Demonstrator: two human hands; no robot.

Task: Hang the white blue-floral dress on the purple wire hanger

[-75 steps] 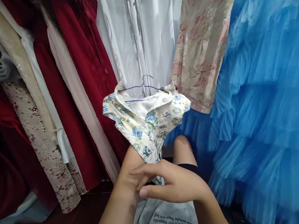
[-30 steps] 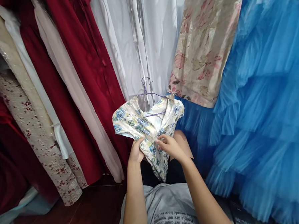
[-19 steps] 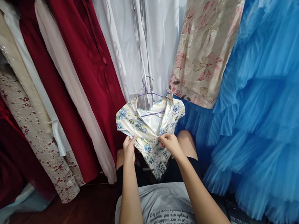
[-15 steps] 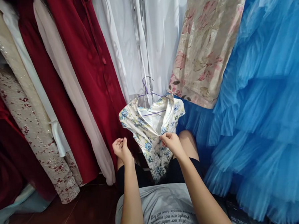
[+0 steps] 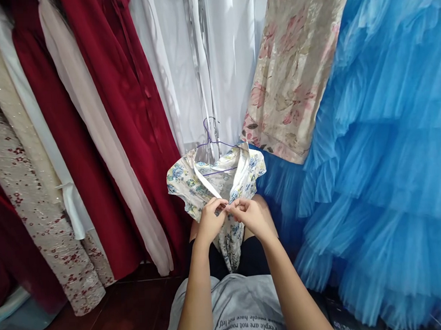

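- Head view: the floral garment (image 5: 188, 180) sits on a purple hanger (image 5: 208, 142), in front of white cloth (image 5: 230, 61).
- Left hand (image 5: 210, 219) and right hand (image 5: 251, 216) meet at its neckline (image 5: 206, 182), fingers narrow, apparently pinching fabric; any fastener is hidden.
- Uneven tugging could pucker the front or tilt the hanger; a loose pinch could lose an edge.

And here the left hand (image 5: 210, 221) and right hand (image 5: 253, 217) cover part of the blouse (image 5: 189, 179) front, whatever's between those fingertips too small to tell! The top edge chops off the blue ruffles (image 5: 397, 151) and red cloth (image 5: 117, 131); the bottom edge slices the shirt (image 5: 235, 299) print.
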